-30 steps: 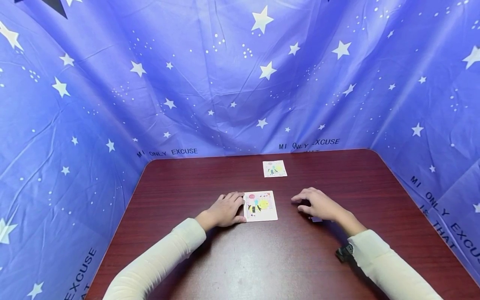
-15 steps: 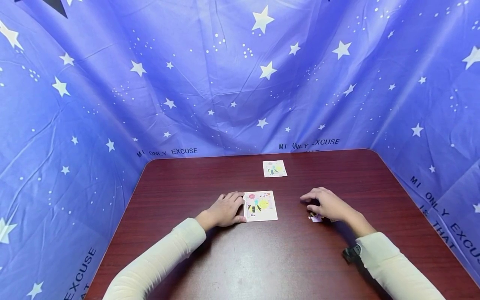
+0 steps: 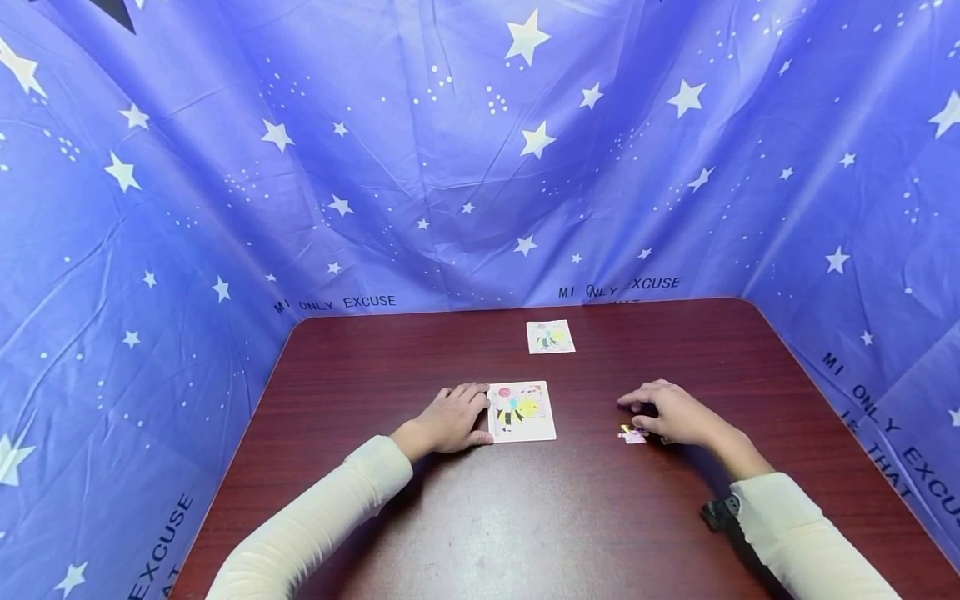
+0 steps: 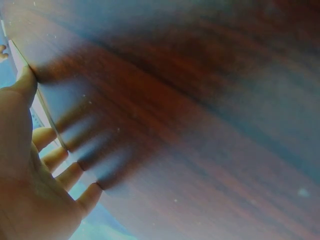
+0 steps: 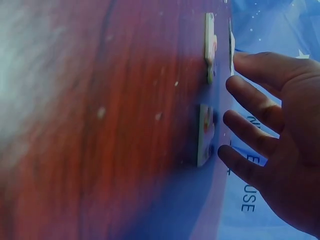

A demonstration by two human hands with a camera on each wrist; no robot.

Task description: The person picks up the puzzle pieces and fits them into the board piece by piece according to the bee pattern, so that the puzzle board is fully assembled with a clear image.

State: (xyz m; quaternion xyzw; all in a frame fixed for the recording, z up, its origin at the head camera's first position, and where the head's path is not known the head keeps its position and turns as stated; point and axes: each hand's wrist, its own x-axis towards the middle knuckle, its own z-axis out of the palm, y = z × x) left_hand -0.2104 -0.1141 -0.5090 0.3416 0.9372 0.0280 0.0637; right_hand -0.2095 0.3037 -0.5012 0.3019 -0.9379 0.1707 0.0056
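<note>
A square puzzle board [image 3: 522, 412] with a yellow-and-black bee picture lies flat on the table. My left hand [image 3: 452, 419] rests palm down at its left edge; in the left wrist view the thumb and fingertips of my left hand [image 4: 40, 185] touch that edge and the tabletop beside it. To the right of the board, my right hand [image 3: 678, 414] hovers with loosely bent fingers over small puzzle pieces. One colourful puzzle piece [image 3: 632, 434] shows beside the thumb. In the right wrist view two pieces, a farther piece [image 5: 209, 40] and a nearer piece [image 5: 203, 137], lie below the spread fingers.
A smaller square card [image 3: 551, 337] with a similar bee picture lies farther back on the dark red wooden table [image 3: 480, 517]. A blue cloth [image 3: 420, 167] with white stars hangs along the back and both sides.
My right hand has shifted to the right, away from the board, uncovering more of the puzzle piece under it. My left hand and the board stay in place.
</note>
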